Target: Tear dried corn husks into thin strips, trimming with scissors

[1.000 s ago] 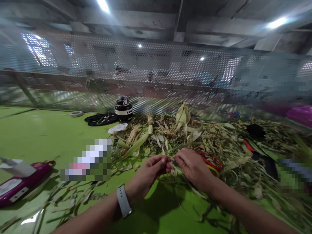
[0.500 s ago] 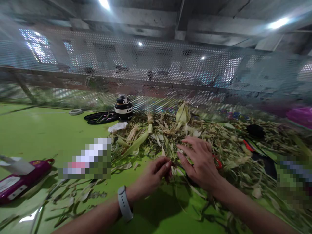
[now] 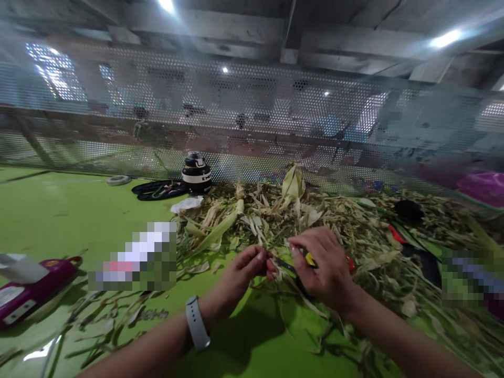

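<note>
My left hand (image 3: 250, 262), with a pale watch strap (image 3: 197, 323) on its wrist, has its fingertips pinched together; whatever lies between them is too small to make out. Close to its right, my right hand (image 3: 321, 262) curls around a pair of scissors with red and yellow handles (image 3: 311, 259). Their dark blade (image 3: 285, 264) points left toward my left fingertips. Much of the handle is hidden behind the hand. Dry corn husks (image 3: 346, 226) lie heaped just beyond both hands, and pale strips hang beneath the blade.
On the green table (image 3: 98, 210) a purple power strip (image 3: 51, 281) lies at left. A black bottle (image 3: 197, 176) stands behind beside a black pouch (image 3: 159, 189) and white tissue (image 3: 187, 204). A folded husk piece (image 3: 293, 184) rises from the heap. Perforated metal panel (image 3: 252, 121) borders the back.
My right hand was spread above the scissors; now its fingers have closed on them, and the blade shows between my hands. My left hand stays pinched, shifted slightly left.
</note>
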Available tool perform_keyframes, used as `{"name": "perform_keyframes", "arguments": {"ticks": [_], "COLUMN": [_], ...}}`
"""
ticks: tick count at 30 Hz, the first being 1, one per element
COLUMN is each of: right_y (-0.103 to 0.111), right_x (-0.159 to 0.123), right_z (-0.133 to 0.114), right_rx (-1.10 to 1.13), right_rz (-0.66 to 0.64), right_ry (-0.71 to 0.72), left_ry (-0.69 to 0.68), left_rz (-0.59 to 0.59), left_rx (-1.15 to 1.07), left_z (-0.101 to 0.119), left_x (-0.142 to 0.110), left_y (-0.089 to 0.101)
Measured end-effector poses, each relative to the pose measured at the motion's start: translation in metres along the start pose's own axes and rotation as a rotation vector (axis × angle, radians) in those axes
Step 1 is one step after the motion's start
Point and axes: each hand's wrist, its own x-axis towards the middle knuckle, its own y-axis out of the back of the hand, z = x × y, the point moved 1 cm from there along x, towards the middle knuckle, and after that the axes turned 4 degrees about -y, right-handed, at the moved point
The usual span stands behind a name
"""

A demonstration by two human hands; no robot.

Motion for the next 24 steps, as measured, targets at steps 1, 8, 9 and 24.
{"name": "perform_keyframes", "arguments": {"ticks": [1,8,9,24], "right_y": [-0.004,-0.031,-0.033,-0.052], "right_x": [-0.003,-0.013,-0.014,-0.019], "right_z": [-0.001,-0.003,-0.003,-0.017], "right_rx": [-0.006,0.186,0.249,1.507], "right_rz": [-0.062,-0.43,-0.462,-0.608], "right_ry": [0.011,-0.333,-0.405,-1.01], "left_ry": [-0.004,0.087,0.108,0.182], "left_rz": [0.009,0.22,0.237,0.293], "left_rx": [-0.034,-0.22,-0.247,-0.509], "left_z": [-0.001,-0.007,-0.008,-0.01], "left_x": [0.0,-0.004,-0.005,-0.009], "left_y": [0.0,-0.007,-0.009,-0.017]}}
